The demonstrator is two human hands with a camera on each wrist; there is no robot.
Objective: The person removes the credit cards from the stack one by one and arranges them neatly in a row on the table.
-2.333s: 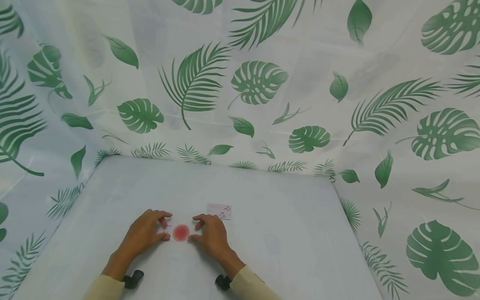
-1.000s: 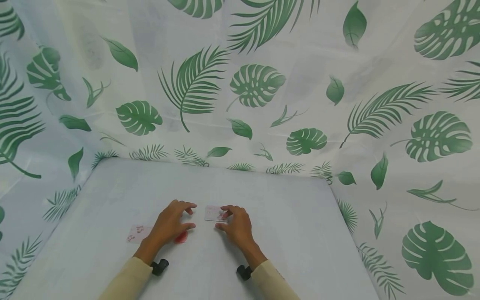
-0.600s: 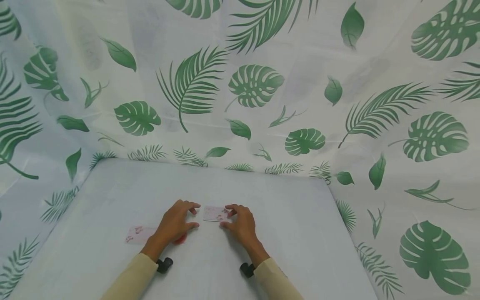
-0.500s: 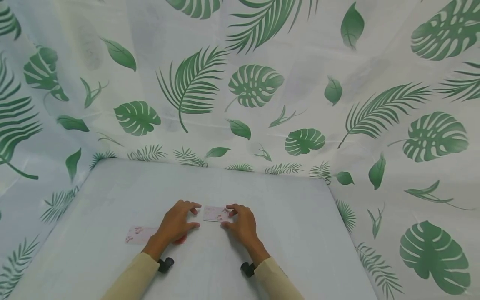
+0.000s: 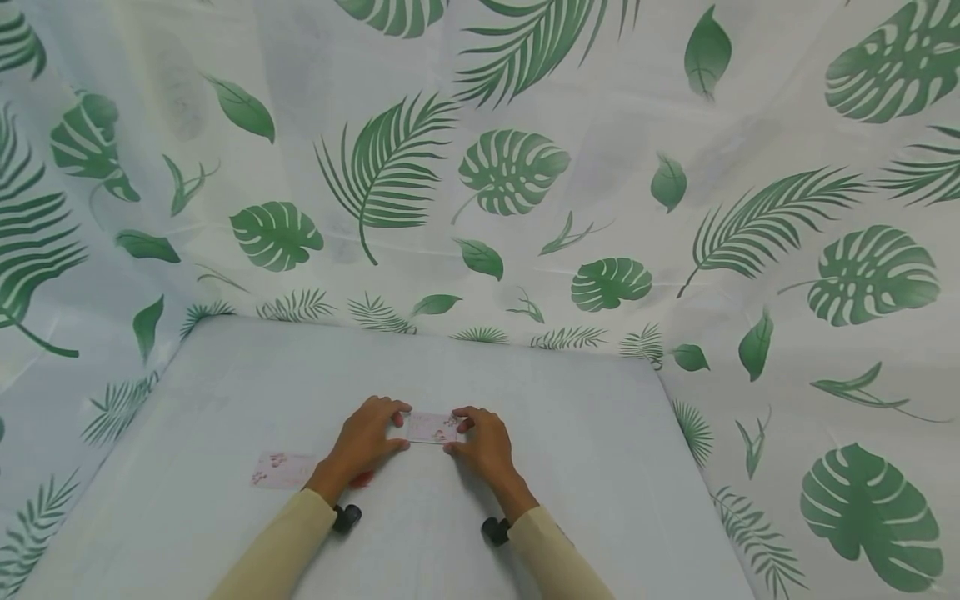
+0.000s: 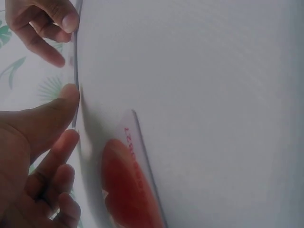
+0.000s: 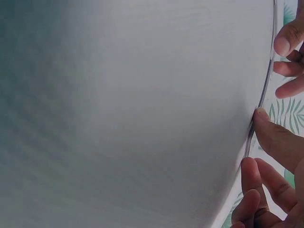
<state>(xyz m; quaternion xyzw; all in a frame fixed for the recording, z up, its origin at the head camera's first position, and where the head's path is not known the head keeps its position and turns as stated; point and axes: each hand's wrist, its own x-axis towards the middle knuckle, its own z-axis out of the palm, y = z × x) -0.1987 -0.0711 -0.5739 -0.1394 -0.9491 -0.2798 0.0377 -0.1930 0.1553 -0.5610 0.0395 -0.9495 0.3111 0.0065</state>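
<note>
A pale card with pink flower print (image 5: pixel 432 427) lies on the white table between the two hands. My left hand (image 5: pixel 366 437) grips its left end, thumb at the near edge and a fingertip at the far one. My right hand (image 5: pixel 486 446) holds the right end the same way. To the left lies another pink-flowered card (image 5: pixel 281 470), partly covered by the left forearm. By the left wrist a bit of a red disc (image 5: pixel 362 479) peeks out. The left wrist view shows that red shape (image 6: pixel 126 183) close up, on a card edge bearing red numerals.
The white table (image 5: pixel 585 467) runs back to a hanging cloth (image 5: pixel 540 250) printed with green leaves. A black wrist camera (image 5: pixel 347 518) is strapped at the left cuff, and another black wrist camera (image 5: pixel 495 531) at the right.
Both hands have left the red-disc area and moved right to the far card. The left hand has closed in on that card's left end; the right hand has stayed nearly still lately.
</note>
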